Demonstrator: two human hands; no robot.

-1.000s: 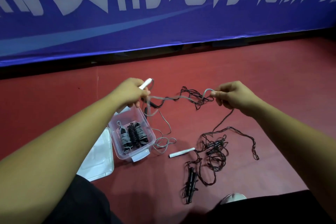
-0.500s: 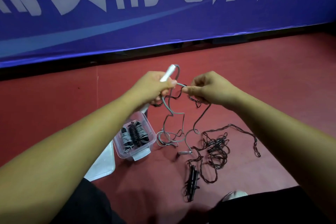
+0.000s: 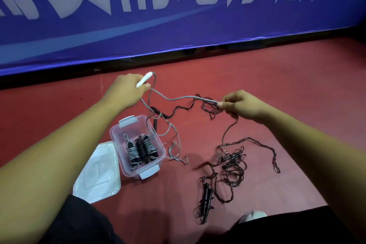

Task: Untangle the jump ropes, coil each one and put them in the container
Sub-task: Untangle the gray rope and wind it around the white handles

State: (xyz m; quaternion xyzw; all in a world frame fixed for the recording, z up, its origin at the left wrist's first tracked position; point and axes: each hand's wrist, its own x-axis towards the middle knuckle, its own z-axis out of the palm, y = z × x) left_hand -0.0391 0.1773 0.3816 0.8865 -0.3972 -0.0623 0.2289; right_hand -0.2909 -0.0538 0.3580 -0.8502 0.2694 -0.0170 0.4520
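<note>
My left hand [image 3: 126, 90] grips a white rope handle [image 3: 144, 79] above the floor. A grey rope [image 3: 178, 98] runs from it to my right hand [image 3: 240, 105], which pinches the cord between thumb and fingers. More of the grey rope hangs down in loops [image 3: 174, 150] beside the container. A clear plastic container [image 3: 136, 170] stands on the floor under my left forearm and holds three coiled ropes [image 3: 141, 149]. A tangle of dark ropes [image 3: 231, 162] with black handles [image 3: 206, 200] lies on the floor below my right hand. Another black handle [image 3: 155, 110] lies behind the container.
The container's clear lid [image 3: 97, 178] lies flat to its left. A blue banner [image 3: 178, 16] stands along the far edge of the red floor [image 3: 277, 77]. My dark-clothed legs [image 3: 75, 222] and a shoe tip [image 3: 251, 216] fill the bottom of the view.
My hands were close together half a second ago. They have moved apart, and the grey rope is stretched between them. The second white handle is no longer visible on the floor.
</note>
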